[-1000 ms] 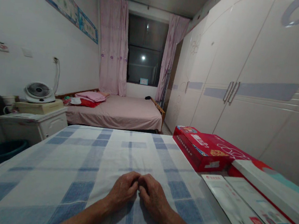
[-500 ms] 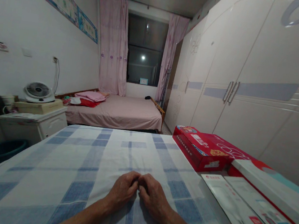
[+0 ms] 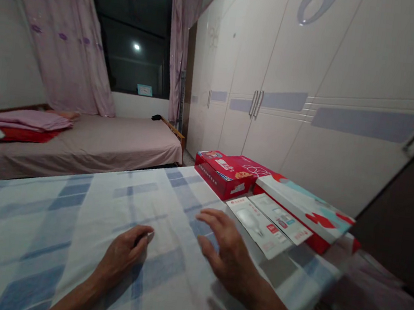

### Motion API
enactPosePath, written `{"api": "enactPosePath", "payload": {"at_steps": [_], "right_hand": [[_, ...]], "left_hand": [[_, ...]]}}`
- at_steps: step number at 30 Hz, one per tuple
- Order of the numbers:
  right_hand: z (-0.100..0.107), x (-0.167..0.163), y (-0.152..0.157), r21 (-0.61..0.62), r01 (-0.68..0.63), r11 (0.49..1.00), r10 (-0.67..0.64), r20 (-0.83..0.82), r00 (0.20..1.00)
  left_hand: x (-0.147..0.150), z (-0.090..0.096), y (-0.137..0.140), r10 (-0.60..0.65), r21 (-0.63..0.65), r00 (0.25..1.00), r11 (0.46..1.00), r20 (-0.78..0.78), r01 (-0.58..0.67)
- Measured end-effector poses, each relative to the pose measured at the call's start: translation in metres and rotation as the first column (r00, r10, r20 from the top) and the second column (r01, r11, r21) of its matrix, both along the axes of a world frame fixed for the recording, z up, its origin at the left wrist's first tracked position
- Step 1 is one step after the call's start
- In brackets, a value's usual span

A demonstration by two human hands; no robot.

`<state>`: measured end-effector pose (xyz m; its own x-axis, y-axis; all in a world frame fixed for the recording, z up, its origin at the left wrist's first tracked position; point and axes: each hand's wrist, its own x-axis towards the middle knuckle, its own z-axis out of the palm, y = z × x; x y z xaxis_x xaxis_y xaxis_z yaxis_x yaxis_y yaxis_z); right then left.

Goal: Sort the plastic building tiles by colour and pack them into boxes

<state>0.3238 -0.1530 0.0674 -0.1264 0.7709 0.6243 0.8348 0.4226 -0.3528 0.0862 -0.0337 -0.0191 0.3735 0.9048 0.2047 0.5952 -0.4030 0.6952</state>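
Observation:
My left hand (image 3: 125, 251) rests on the blue-and-white checked cloth (image 3: 106, 203), fingers loosely curled in and nothing visible in them. My right hand (image 3: 224, 245) is raised a little over the cloth, its thumb and fingers spread and holding nothing. Just beyond it to the right lies a flat white box with a light bulb picture (image 3: 249, 220). Beside that is a second white printed box (image 3: 278, 216). A red box (image 3: 223, 173) with colourful printing stands behind them. A long red, white and pale blue box (image 3: 299, 199) lies on the right.
A bed (image 3: 129, 140) with a pink cover stands beyond the table, folded bedding (image 3: 26, 120) on its left part. White wardrobe doors (image 3: 269, 142) run along the right side. Past the table's right edge is blurred pinkish fabric (image 3: 373, 306).
My hands, together at the fingertips before, have come apart. The right hand has opened and moved toward the boxes; the left stays curled. My view has turned right.

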Motion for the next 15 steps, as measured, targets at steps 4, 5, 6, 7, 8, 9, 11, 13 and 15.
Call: {"api": "enactPosePath", "payload": {"at_steps": [4,5,6,7,8,9,11,13,15], "right_hand": [[-0.026,0.064,-0.036,0.156,0.469,0.869,-0.482,0.056,0.875],[-0.037,0.078,-0.042,0.145,0.557,0.818,-0.571,0.087,0.816],[-0.048,0.089,-0.047,0.116,0.622,0.774,-0.633,0.121,0.765],[-0.058,0.098,-0.051,0.075,0.669,0.740,-0.671,0.156,0.725],[-0.067,0.104,-0.055,0.031,0.698,0.715,-0.691,0.182,0.700],[-0.074,0.107,-0.057,-0.009,0.713,0.701,-0.698,0.197,0.688],[-0.083,0.108,-0.059,-0.071,0.724,0.686,-0.703,0.193,0.685],[-0.084,0.105,-0.059,-0.103,0.735,0.670,-0.718,0.162,0.677],[-0.083,0.102,-0.057,-0.118,0.747,0.654,-0.734,0.140,0.664]], "left_hand": [[-0.001,0.000,0.000,-0.001,0.017,1.000,1.000,-0.019,0.001],[-0.001,0.001,0.000,0.002,0.017,1.000,1.000,-0.026,-0.001],[-0.001,0.001,0.000,0.004,0.014,0.999,1.000,-0.033,-0.004],[-0.001,0.001,0.000,0.008,0.011,0.999,1.000,-0.042,-0.007],[-0.001,0.001,0.000,0.008,0.008,0.999,1.000,-0.049,-0.008],[-0.001,0.001,0.000,0.008,0.006,0.998,1.000,-0.055,-0.008],[-0.001,0.001,0.000,0.005,0.006,0.998,1.000,-0.058,-0.005],[-0.002,0.001,-0.001,0.005,0.005,0.998,1.000,-0.061,-0.005],[-0.002,0.001,-0.001,0.010,0.010,0.998,1.000,-0.062,-0.009]]}}
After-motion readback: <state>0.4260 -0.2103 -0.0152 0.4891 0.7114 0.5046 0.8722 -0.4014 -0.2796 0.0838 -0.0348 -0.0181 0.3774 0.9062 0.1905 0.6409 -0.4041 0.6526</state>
